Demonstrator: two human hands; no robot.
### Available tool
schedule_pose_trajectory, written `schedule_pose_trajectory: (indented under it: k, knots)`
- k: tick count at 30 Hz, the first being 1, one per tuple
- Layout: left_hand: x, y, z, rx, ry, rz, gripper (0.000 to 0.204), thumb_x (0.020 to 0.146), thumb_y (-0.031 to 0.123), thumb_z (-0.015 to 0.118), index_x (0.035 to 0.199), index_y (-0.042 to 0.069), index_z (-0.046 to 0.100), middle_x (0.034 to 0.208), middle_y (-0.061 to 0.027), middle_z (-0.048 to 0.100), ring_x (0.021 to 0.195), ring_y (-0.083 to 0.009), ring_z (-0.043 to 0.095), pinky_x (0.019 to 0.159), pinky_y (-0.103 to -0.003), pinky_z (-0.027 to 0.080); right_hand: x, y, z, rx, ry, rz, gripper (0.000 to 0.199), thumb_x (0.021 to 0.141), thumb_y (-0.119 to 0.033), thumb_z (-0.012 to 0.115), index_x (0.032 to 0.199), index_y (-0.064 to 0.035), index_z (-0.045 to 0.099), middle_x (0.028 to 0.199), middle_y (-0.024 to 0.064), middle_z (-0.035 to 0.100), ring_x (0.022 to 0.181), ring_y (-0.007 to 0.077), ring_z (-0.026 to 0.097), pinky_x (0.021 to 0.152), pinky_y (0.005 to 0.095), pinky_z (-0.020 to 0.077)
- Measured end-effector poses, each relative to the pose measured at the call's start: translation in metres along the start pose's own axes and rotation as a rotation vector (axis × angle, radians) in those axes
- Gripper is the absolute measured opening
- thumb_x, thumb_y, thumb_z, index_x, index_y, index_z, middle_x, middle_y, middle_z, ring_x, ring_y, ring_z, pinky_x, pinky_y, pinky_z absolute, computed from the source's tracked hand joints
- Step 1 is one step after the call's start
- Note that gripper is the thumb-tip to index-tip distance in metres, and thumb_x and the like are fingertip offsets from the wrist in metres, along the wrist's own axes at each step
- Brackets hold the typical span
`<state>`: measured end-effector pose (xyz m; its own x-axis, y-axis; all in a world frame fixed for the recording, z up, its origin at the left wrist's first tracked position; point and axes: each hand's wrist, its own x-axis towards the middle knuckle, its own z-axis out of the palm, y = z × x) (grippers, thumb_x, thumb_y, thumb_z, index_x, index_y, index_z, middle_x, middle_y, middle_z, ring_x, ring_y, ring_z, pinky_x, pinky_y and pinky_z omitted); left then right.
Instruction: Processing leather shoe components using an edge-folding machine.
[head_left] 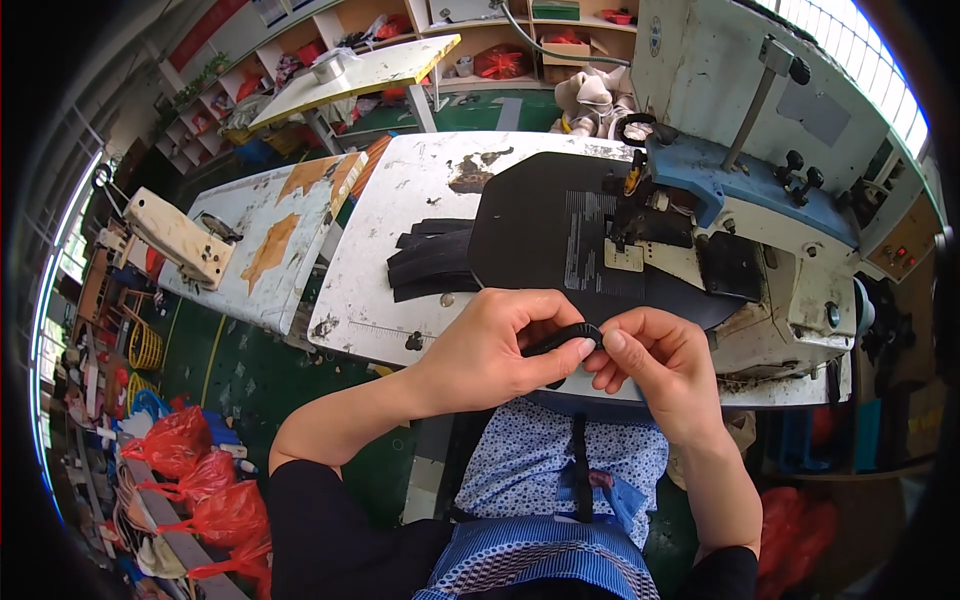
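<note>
Above the front edge of the white worktable (390,190), I hold a short, curved black strip (560,338) between both hands. My left hand (500,345) is closed on it, thumb on top. The fingertips of my right hand (655,360) pinch its right end, close to my left thumb. My fingers hide part of the strip. Beyond my left hand lies a pile of flat black strips (432,265). Right of the pile is a black plate (525,225), reaching to the needle area of an industrial sewing machine (765,200) with a blue arm.
At the left stands a second table (255,240) with a cream sewing machine (180,240). Red plastic bags (225,515) sit at the lower left. Farther back are a yellow-edged table (355,80) and shelves (500,30). A patterned blue apron (550,460) covers my lap.
</note>
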<state>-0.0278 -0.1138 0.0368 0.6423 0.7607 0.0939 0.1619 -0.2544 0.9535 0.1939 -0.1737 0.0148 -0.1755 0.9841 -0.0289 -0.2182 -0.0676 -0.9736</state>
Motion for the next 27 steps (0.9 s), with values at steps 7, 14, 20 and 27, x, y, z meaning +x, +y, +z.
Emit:
schedule_pose_trajectory:
  k: [7,14,20,27]
  knots:
    - [-0.012,-0.012,0.018,0.019,0.043,0.062,0.012,0.098,0.010,0.077,0.105,0.000,0.073,0.091,0.0011,0.069,0.075,-0.0028,0.058,0.064,-0.021,0.045,-0.010,0.027,0.015,-0.845,0.244,-0.682,0.007,0.097,0.005,0.067,0.102,0.0019,0.063,0.086,0.0116,0.061,0.071,0.0219,0.062,0.064,0.0325,0.0483]
    - [-0.039,-0.072,0.034,-0.357,0.205,-0.102,0.017,0.102,0.009,0.072,0.116,0.002,0.065,0.104,-0.0039,0.073,0.092,-0.0084,0.070,0.082,-0.025,0.057,-0.032,0.081,0.013,-0.211,0.063,-0.018,0.023,0.109,-0.017,0.060,0.115,0.0039,0.068,0.098,0.0090,0.074,0.091,0.0160,0.071,0.085,0.0305,0.0564]
    - [-0.044,-0.111,0.049,-0.375,0.359,-0.085,0.020,0.102,0.013,0.075,0.113,0.003,0.062,0.098,-0.0017,0.070,0.090,-0.0072,0.068,0.075,-0.025,0.058,-0.040,0.135,0.030,-0.017,-0.085,0.175,0.018,0.107,-0.015,0.066,0.115,0.0012,0.067,0.099,0.0046,0.074,0.090,0.0092,0.067,0.082,0.0270,0.0545]
    - [-0.061,-0.148,0.040,-0.301,0.481,-0.174,0.019,0.103,0.011,0.072,0.119,0.003,0.064,0.099,-0.0012,0.071,0.089,-0.0084,0.068,0.077,-0.025,0.058,-0.018,0.142,0.016,-0.296,0.114,0.140,0.021,0.106,-0.013,0.066,0.116,0.0047,0.070,0.086,0.0026,0.071,0.073,0.0067,0.059,0.065,0.0235,0.0480]
